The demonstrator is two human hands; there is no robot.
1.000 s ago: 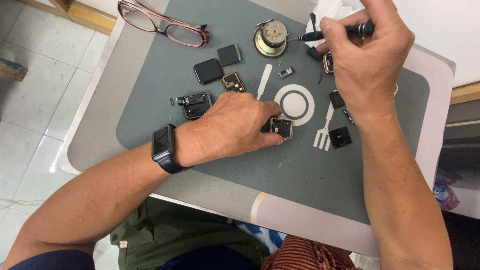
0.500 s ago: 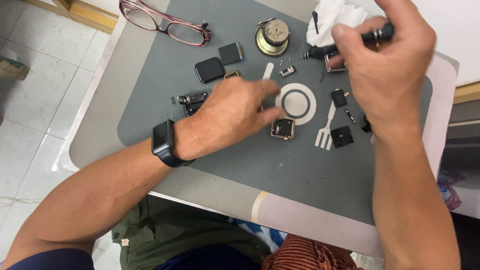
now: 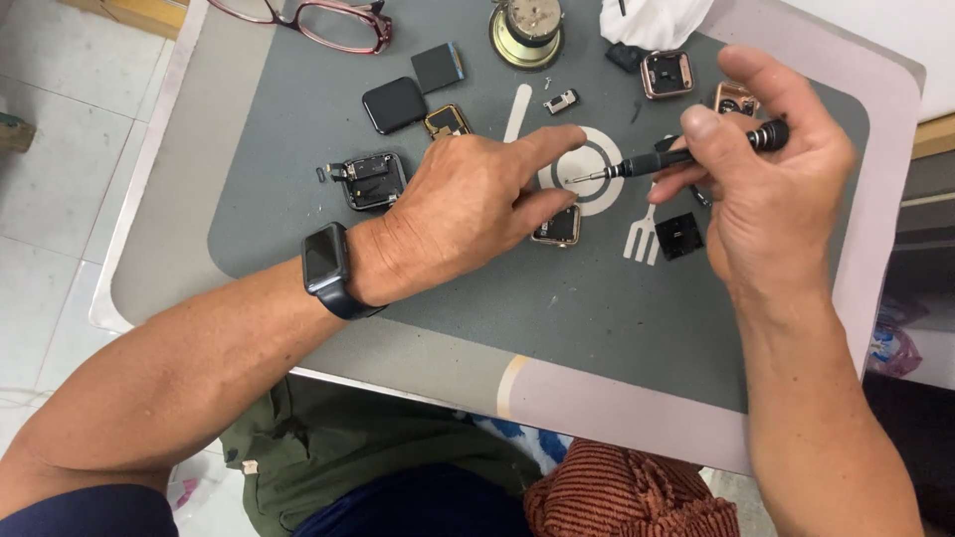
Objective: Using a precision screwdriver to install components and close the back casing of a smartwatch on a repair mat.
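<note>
My left hand (image 3: 468,214) rests on the grey mat (image 3: 617,318), its fingers pressing down on a small gold-edged watch case (image 3: 557,228). My right hand (image 3: 771,164) holds a thin black precision screwdriver (image 3: 676,156), tip pointing left above the white ring printed on the mat, close to my left index finger. A dark smartwatch (image 3: 326,267) sits on my left wrist.
Opened watch bodies (image 3: 370,179) (image 3: 666,74), dark screens (image 3: 394,103) (image 3: 438,67), a gold case (image 3: 446,121), a black square part (image 3: 679,236) and a tiny metal piece (image 3: 562,100) lie around. Red glasses (image 3: 318,20), a brass round device (image 3: 526,30) and white cloth (image 3: 652,18) sit at the far edge.
My right hand has brought the screwdriver down from the far side toward the watch case. My left hand stayed on the case. The view has shifted closer.
</note>
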